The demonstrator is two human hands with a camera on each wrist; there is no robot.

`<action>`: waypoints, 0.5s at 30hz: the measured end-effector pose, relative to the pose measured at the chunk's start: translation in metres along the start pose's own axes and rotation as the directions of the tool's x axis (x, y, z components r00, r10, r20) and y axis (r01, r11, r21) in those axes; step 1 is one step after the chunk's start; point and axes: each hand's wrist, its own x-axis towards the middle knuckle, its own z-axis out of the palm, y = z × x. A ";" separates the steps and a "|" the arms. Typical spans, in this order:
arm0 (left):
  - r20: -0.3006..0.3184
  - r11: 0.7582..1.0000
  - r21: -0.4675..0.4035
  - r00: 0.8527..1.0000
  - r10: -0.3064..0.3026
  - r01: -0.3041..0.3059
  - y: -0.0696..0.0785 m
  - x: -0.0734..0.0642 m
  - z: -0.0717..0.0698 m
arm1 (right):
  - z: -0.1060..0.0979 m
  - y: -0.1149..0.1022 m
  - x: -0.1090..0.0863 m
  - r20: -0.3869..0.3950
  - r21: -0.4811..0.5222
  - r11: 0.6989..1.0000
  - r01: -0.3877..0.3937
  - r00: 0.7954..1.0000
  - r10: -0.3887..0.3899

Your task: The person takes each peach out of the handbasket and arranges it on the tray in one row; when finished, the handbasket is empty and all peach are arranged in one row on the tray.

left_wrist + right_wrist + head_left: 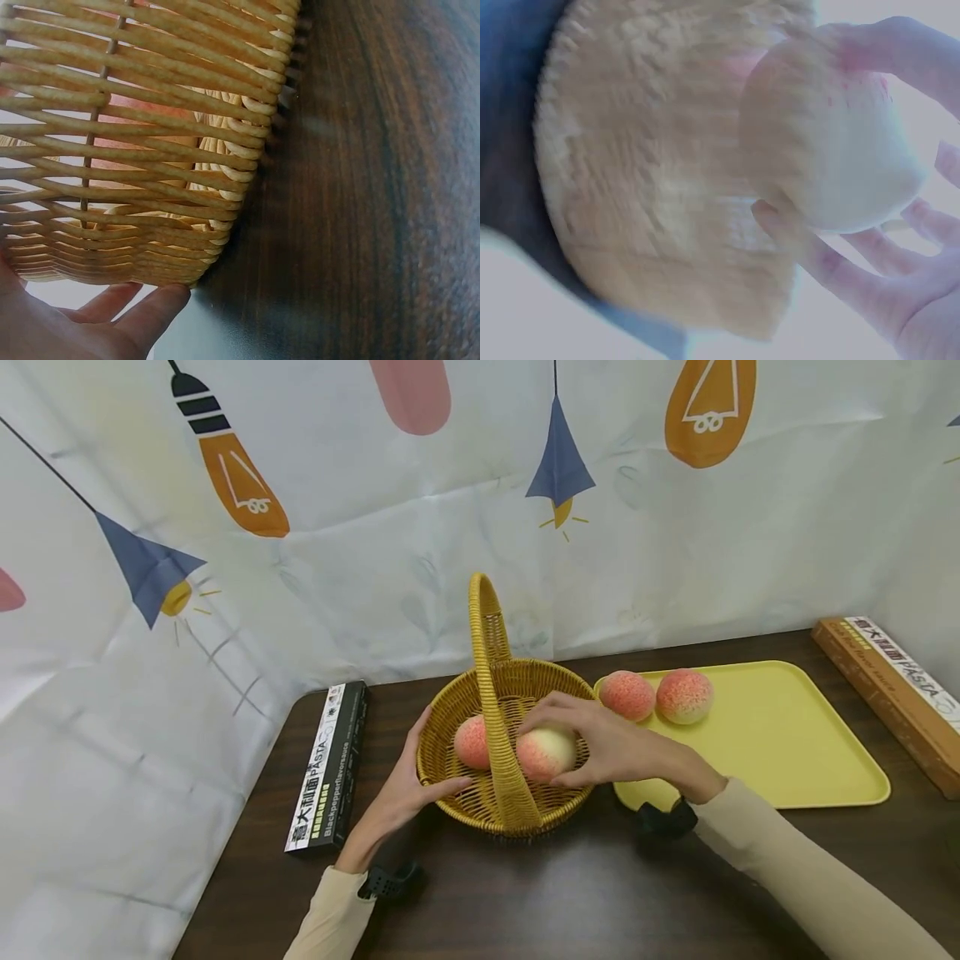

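A yellow wicker basket [513, 817] with a tall arched handle stands on the dark table. My left hand [411, 785] holds its left side, thumb over the rim and fingers along the outer wall; the left wrist view shows fingertips low against the weave [135, 187]. In my right hand [611, 739] a pink and cream peach [546, 752] is gripped between thumb and fingers, over the basket's right half. The blurred right wrist view shows that peach [840, 150] partly behind the basket's rim. Another peach [472, 742] lies inside the basket, partly hidden by the handle.
A yellow tray [780, 735] to the right bears two peaches, one pink [627, 695] and one speckled [684, 696], at its left end. A black pasta box [327, 766] lies left of the basket. An orange-brown pasta box [885, 693] lies beyond the tray. Patterned cloth [420, 568] hangs behind.
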 end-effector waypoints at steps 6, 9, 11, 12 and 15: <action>0.009 1.000 -0.011 1.000 -0.005 0.005 0.000 0.001 0.000 | -0.059 -0.002 -0.041 -0.244 -0.028 0.997 -0.074 0.968 0.065; 0.010 1.000 -0.006 1.000 -0.004 0.004 0.000 0.001 -0.001 | -0.086 0.000 -0.066 -0.380 -0.014 0.987 -0.159 0.914 0.142; 0.009 1.000 -0.001 1.000 -0.006 0.006 0.000 0.001 -0.001 | -0.100 0.002 -0.083 -0.457 0.050 0.968 -0.245 0.856 0.240; 0.007 1.000 0.003 1.000 -0.009 0.009 0.000 0.000 -0.001 | -0.106 0.003 -0.091 -0.492 0.083 0.953 -0.291 0.820 0.293; 0.003 1.000 0.006 1.000 -0.021 0.021 0.000 0.000 -0.001 | -0.117 0.013 -0.114 -0.567 0.174 0.898 -0.405 0.704 0.427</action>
